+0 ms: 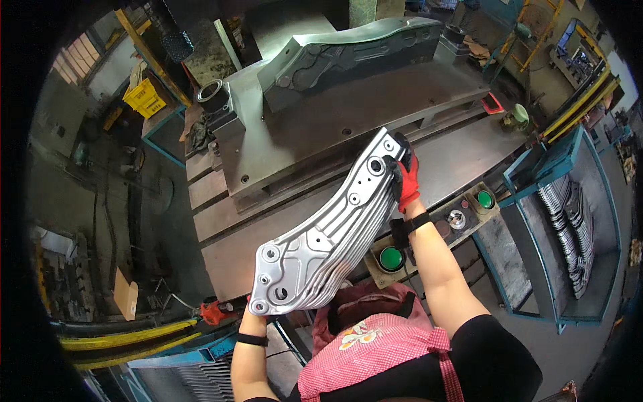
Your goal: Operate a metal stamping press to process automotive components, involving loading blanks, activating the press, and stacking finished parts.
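Observation:
A stack of several stamped sheet-metal brackets (311, 249), silvery and curved with round holes, is held up at a slant in front of me. My right hand (406, 179), in a red and black glove, grips its upper right end, with dark fingertips over the edge. At the lower left end, my left hand (250, 303) holds the stack from beneath. Only a sliver of its red glove shows; the fingers are hidden behind the metal. Beyond the stack lies a large steel press die (308, 137) with a raised, curved forming block (362, 60).
Green push buttons (391, 258) sit on a control box by my right forearm. A blue rack (589, 295) at right holds more metal parts; another blue rack (154, 375) stands lower left. Yellow rails (134, 335) run at left. A yellow crate (144, 99) is farther back.

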Tool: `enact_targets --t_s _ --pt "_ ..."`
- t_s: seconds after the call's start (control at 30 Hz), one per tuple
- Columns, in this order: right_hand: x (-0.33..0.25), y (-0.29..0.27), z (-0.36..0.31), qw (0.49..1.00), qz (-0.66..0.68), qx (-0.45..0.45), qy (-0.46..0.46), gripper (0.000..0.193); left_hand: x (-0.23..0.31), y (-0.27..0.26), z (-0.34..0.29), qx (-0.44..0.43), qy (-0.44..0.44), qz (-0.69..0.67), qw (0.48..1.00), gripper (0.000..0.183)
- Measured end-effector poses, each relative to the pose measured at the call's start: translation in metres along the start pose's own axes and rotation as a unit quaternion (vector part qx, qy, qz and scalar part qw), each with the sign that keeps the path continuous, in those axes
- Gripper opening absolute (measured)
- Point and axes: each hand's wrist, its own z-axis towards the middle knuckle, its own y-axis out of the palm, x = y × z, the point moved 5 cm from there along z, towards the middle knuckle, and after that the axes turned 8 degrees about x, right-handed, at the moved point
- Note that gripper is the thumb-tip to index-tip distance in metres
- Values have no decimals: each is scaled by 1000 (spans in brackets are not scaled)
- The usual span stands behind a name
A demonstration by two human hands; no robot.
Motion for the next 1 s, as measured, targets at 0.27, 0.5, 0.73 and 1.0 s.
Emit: enact_targets --t_s 0.27,0.5,0.73,1.0 --pt "29 -18 8 996 -76 -46 -29 52 7 68 -78 67 -181 -354 915 44" --pt "38 -13 28 978 -31 -196 57 62 42 188 -139 3 -265 -509 819 45" --pt "66 -14 33 956 -75 -275 68 68 83 194 -86 -101 -241 -543 798 45" --pt "51 -27 31 966 -28 -228 119 65 149 205 44 -263 -180 -585 746 46"
